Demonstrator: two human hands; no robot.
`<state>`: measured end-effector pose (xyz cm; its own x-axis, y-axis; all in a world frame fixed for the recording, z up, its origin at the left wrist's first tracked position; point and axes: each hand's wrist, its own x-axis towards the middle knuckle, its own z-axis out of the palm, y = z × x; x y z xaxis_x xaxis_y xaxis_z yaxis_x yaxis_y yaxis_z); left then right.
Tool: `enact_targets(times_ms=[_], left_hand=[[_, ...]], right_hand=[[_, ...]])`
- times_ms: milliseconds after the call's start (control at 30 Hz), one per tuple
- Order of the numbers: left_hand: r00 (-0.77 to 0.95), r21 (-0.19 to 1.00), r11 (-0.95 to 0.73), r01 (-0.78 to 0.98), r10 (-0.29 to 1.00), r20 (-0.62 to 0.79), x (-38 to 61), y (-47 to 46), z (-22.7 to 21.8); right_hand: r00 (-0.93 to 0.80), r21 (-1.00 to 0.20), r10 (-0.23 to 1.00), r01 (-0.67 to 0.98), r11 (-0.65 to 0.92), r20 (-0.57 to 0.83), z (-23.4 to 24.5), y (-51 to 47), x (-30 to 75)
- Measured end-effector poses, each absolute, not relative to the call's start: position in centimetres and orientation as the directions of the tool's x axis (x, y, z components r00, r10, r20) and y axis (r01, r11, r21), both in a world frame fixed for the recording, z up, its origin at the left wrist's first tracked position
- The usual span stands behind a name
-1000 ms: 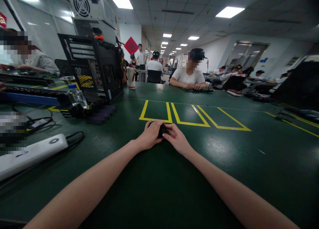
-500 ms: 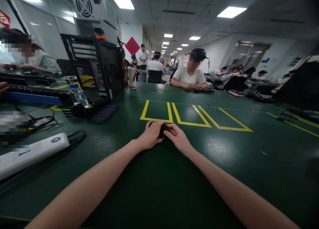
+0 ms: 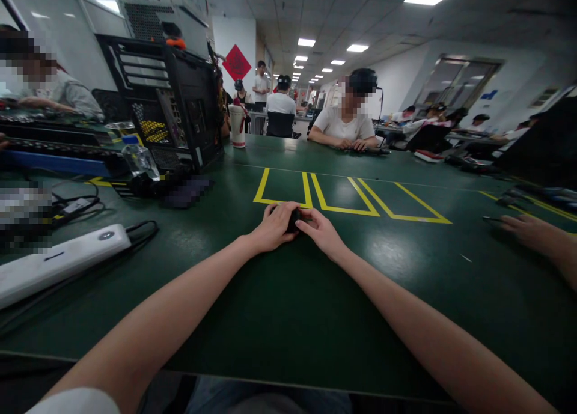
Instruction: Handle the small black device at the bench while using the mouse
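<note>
Both my arms reach forward over a dark green table (image 3: 279,318). My left hand (image 3: 271,229) and my right hand (image 3: 319,231) meet near the front edge of a yellow taped rectangle (image 3: 282,188). Between them they clasp a small black object (image 3: 293,219), mostly hidden by the curled fingers. Its shape cannot be made out.
An open black computer case (image 3: 174,116) stands at the left, with a water bottle (image 3: 139,161), cables and a white power strip (image 3: 54,264) nearer me. A paper cup (image 3: 237,126) sits behind it. Another person's hand (image 3: 532,234) rests on the table at the right. Several people sit across.
The view has tilted down a little, so my lap now shows below the table edge. Another person's hand has come in at the right. My hands stay together on the black object.
</note>
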<state>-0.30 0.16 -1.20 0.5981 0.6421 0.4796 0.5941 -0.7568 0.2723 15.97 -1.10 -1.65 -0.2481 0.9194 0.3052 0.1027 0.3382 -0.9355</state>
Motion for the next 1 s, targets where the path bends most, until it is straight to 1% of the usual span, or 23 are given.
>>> enact_targets(times_ms=[67, 167, 333, 433, 600, 800, 867, 1000], left_hand=[[0.600, 0.273, -0.759, 0.592, 0.641, 0.479, -0.34, 0.15, -1.19], [0.601, 0.266, -0.764, 0.588, 0.633, 0.488, -0.34, 0.12, -1.22], [0.597, 0.264, -0.755, 0.601, 0.643, 0.480, -0.27, 0.11, -1.17], [0.600, 0.268, -0.754, 0.599, 0.645, 0.473, -0.31, 0.11, -1.06], [0.605, 0.265, -0.767, 0.584, 0.629, 0.489, -0.35, 0.16, -1.13], [0.591, 0.256, -0.774, 0.579, 0.615, 0.522, -0.24, 0.39, -1.51], [0.597, 0.251, -0.777, 0.577, 0.611, 0.521, -0.27, 0.41, -1.50], [0.607, 0.248, -0.777, 0.579, 0.614, 0.505, -0.40, 0.30, -1.34]], right_hand=[[-0.262, -0.938, 0.912, 0.061, 0.341, 0.315, -1.65, -1.25, 15.93], [-0.233, -0.942, 0.920, 0.033, 0.333, 0.317, -1.61, -1.37, 15.80], [-0.164, -0.950, 0.944, 0.076, 0.303, 0.288, -1.52, -1.14, 15.75], [-0.195, -0.953, 0.946, 0.109, 0.284, 0.260, -1.49, -1.17, 15.84], [-0.262, -0.939, 0.915, 0.073, 0.336, 0.307, -1.57, -1.63, 15.92], [-0.200, -0.915, 0.908, 0.098, 0.392, 0.368, -1.84, -1.27, 15.89], [-0.192, -0.920, 0.917, 0.118, 0.375, 0.349, -1.88, -1.11, 15.90], [-0.266, -0.929, 0.912, 0.113, 0.351, 0.312, -1.89, -1.19, 16.02]])
